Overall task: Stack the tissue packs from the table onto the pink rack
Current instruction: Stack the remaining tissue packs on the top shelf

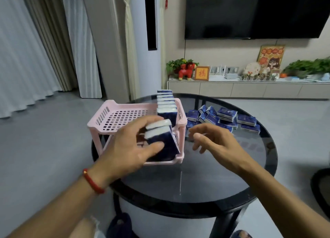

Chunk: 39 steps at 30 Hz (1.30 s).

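The left hand (135, 148) is wrapped around two dark blue tissue packs (161, 139), fingers over the top and thumb across the front, holding them upright in front of the near right corner of the pink rack (114, 118), about level with its lower tier. There's some motion blur there, so it's hard to say if the packs are actually touching the rack yet. A red cord bracelet (92, 181) sits on that wrist. The right hand (212, 139) hangs just to the right of the rack with fingers loosely spread, holding nothing.

Up on the rack's top tray, a row of tissue packs (166, 105) stands on edge along the right side, running toward the back. A loose pile of packs (226, 118) lies on the round black glass table (196, 184), right of center in the frame, just beside the rack.

Farther back: a wall-mounted TV (257, 12) upper right, a low white cabinet (246, 89) under it with a red toy horse (186, 71) and some plants, and grey curtains (32, 46) on the left.
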{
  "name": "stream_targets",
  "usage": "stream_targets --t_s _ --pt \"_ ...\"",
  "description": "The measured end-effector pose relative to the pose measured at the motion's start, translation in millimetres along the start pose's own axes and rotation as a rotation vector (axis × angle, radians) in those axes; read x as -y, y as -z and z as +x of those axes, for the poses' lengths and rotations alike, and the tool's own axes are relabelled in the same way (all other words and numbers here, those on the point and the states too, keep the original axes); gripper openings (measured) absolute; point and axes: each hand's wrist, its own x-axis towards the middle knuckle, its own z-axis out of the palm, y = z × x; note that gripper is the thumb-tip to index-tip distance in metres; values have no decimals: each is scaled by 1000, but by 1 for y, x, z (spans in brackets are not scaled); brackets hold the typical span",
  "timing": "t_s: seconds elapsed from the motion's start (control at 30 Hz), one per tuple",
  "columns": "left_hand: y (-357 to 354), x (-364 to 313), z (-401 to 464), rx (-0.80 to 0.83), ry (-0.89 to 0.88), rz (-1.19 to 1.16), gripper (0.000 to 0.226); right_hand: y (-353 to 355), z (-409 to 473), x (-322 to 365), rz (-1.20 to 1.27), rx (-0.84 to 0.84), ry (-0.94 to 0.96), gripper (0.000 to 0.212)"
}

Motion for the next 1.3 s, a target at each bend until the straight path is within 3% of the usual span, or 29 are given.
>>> stream_targets --t_s 0.07,0.17,0.23,0.43,0.7,0.9,1.07,1.3 --pt "34 -3 12 -84 41 -64 51 -5 8 -1 -20 -38 -8 17" --pt "68 10 52 -184 106 83 51 -11 16 -4 -40 -98 -31 16" --pt "73 22 82 -156 180 179 50 -12 21 -8 -60 -119 -49 14" --pt "39 54 142 41 330 178 47 -5 28 -41 -183 -219 -168 13" --pt "21 84 167 10 334 196 45 -3 32 -80 -350 -83 -237 12" --pt "21 91 166 94 271 309 65 -7 35 -85 -404 7 -258 11" --pt "26 96 169 149 278 273 69 -6 35 -98 -431 47 -297 11" --pt "31 97 168 193 305 244 104 2 38 -117 -464 52 -341 10"
